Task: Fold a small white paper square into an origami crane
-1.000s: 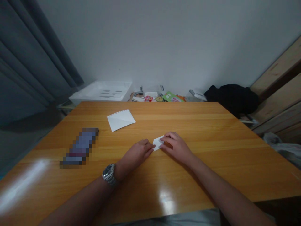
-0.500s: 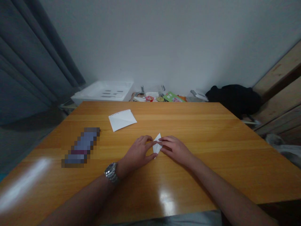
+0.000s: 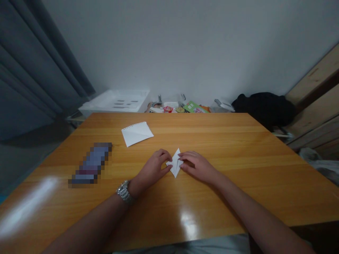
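A small folded piece of white paper [image 3: 175,165], pointed at its far and near ends, lies on the wooden table between my hands. My left hand [image 3: 154,165], with a metal watch [image 3: 124,191] on its wrist, has thumb and fingertips at a flap on the paper's left side. On the other side, my right hand [image 3: 198,166] has its fingertips and thumb at the paper's right edge, and its palm faces down near the table. The exact contact of the fingertips is small in view.
A flat white sheet [image 3: 137,134] with a perforated edge lies farther back on the left. A blurred-out phone-like object [image 3: 91,164] is at the left. Behind the table [image 3: 225,141] stand a white tray [image 3: 113,100], a green booklet [image 3: 194,107] and a black bag [image 3: 265,109].
My left hand has drawn slightly left, off the middle of the folded paper. A flap now shows on the paper's left side. My right hand stays at the right edge.
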The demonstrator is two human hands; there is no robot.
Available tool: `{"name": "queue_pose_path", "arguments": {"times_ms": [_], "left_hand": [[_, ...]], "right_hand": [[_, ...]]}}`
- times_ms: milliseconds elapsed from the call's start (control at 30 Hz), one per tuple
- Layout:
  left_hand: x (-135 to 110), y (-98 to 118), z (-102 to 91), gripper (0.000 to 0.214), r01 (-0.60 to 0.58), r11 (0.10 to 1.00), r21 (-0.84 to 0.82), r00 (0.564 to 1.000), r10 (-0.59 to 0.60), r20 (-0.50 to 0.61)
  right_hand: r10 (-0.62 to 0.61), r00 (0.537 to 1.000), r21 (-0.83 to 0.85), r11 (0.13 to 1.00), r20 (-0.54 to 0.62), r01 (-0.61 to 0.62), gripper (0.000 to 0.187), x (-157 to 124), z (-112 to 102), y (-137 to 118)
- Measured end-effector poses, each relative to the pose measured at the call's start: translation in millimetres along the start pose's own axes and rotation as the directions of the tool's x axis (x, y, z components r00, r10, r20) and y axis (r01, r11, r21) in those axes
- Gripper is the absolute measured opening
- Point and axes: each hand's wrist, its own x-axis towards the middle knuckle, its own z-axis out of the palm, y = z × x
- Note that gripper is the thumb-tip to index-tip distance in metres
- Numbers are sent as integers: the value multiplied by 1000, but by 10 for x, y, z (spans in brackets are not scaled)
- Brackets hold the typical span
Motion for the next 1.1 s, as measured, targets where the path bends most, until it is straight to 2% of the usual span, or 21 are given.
{"name": "queue_pose_path", "arguments": {"times_ms": [100, 233, 333, 433, 533, 633, 867, 967, 1100], "left_hand": [[-15, -8, 7, 24, -10, 999, 51, 1000, 9, 24], [-34, 0, 9, 24, 8, 994, 112, 999, -13, 44], [-47, 5, 9, 24, -7, 991, 132, 999, 1, 51], [-57, 15, 8, 24, -30, 989, 144, 998, 22, 57], [-59, 42, 6, 23, -46, 990, 131, 996, 37, 75], [-51, 82, 7, 23, -45, 993, 105, 995, 36, 89], [-16, 111, -3, 20, -112, 993, -38, 976, 117, 183], [-12, 113, -22, 18, -120, 992, -44, 974, 126, 190], [-12, 123, -32, 19, -118, 992, -33, 975, 122, 187]], "right_hand": [[52, 999, 82, 995, -17, -50, 12, 2, -26, -44], [83, 997, 113, 990, -4, -82, 10, -7, -49, -43], [55, 998, 87, 995, 26, -57, 2, -23, -53, 1], [-5, 999, 55, 999, 32, 3, 12, -37, -40, 41], [-68, 998, 19, 998, 6, 68, 14, -40, -7, 47], [-106, 994, 36, 994, 32, 105, 17, -39, 28, 17], [-104, 989, 105, 990, 108, 92, 16, -48, -16, -52], [-102, 986, 116, 989, 132, 87, 18, -52, -35, -47], [-124, 984, 145, 984, 126, 105, 9, -54, -18, -26]]}}
